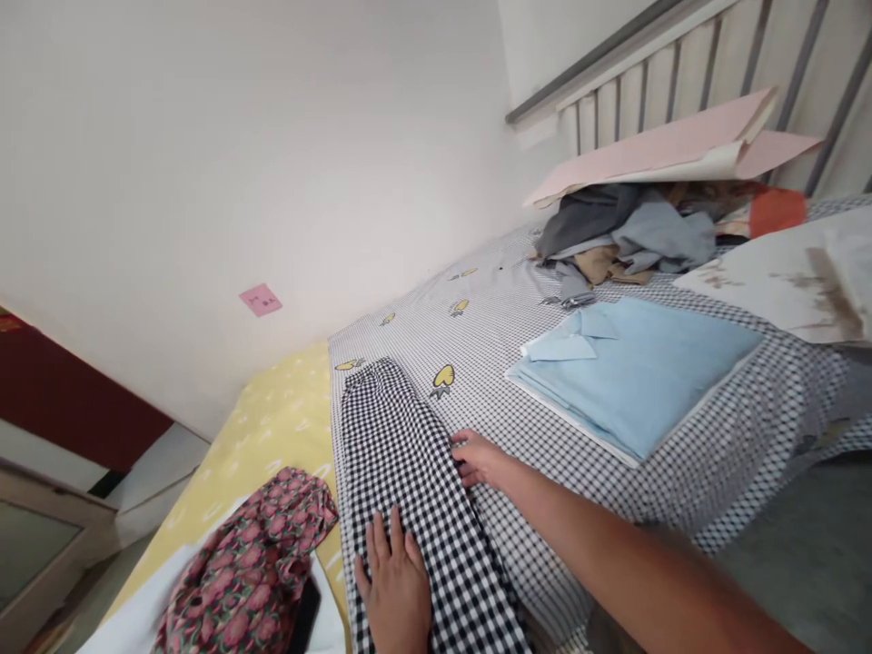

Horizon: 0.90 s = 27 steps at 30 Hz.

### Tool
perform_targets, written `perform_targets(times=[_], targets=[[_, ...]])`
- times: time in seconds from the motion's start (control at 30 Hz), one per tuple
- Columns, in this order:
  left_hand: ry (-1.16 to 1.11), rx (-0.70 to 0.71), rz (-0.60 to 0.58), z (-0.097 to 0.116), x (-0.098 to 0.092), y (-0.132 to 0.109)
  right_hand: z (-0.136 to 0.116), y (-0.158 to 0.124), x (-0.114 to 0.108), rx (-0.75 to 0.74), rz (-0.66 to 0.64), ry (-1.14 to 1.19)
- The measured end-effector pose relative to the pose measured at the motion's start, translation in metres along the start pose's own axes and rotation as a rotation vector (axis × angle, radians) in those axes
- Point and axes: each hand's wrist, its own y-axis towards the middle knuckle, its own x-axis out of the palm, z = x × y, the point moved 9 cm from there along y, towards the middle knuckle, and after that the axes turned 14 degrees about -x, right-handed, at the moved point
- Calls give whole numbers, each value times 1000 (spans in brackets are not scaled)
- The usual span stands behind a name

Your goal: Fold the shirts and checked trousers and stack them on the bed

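A black-and-white checked garment lies in a long, narrow fold on the bed, its far end gathered like an elastic waistband. It looks like a pair of trousers. My left hand rests flat on its near part with the fingers spread. At the garment's right edge is my right hand, fingers slightly bent and apart, touching the cloth. Nothing shows gripped in either hand. To the right of my right hand sits a folded light blue shirt, collar up.
A floral cloth lies bunched at lower left, beside a dark object. Crumpled clothes sit under a pink sheet near the barred headboard. A stained white cloth lies at right. The wall borders the bed.
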Motion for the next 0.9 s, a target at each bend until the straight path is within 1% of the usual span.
perform_targets(times=[0.1, 0.2, 0.3, 0.43, 0.53, 0.63, 0.73, 0.8, 0.9], targets=[[16, -32, 7, 0, -2, 2, -5, 28, 8, -3, 50, -128], [0, -63, 24, 0, -1, 5, -16, 50, 9, -50, 125, -271], [-49, -80, 46, -1, 3, 5, -28, 69, 6, -103, 193, -426], [-121, -123, 43, -4, 7, 5, -42, 87, 8, -146, 229, -617], [-123, -132, 43, -3, 6, 4, -52, 89, 11, -222, 239, -744], [-104, -147, 47, -3, 3, 3, -60, 81, 9, -323, 246, -865], [-117, -158, 22, -4, 7, 2, -65, 76, 5, -419, 213, -984], [-135, -149, 17, -4, 11, 2, -67, 77, 1, -449, 180, -1059], [-152, -145, 23, -6, 16, 1, -70, 83, -6, -447, 154, -1152]])
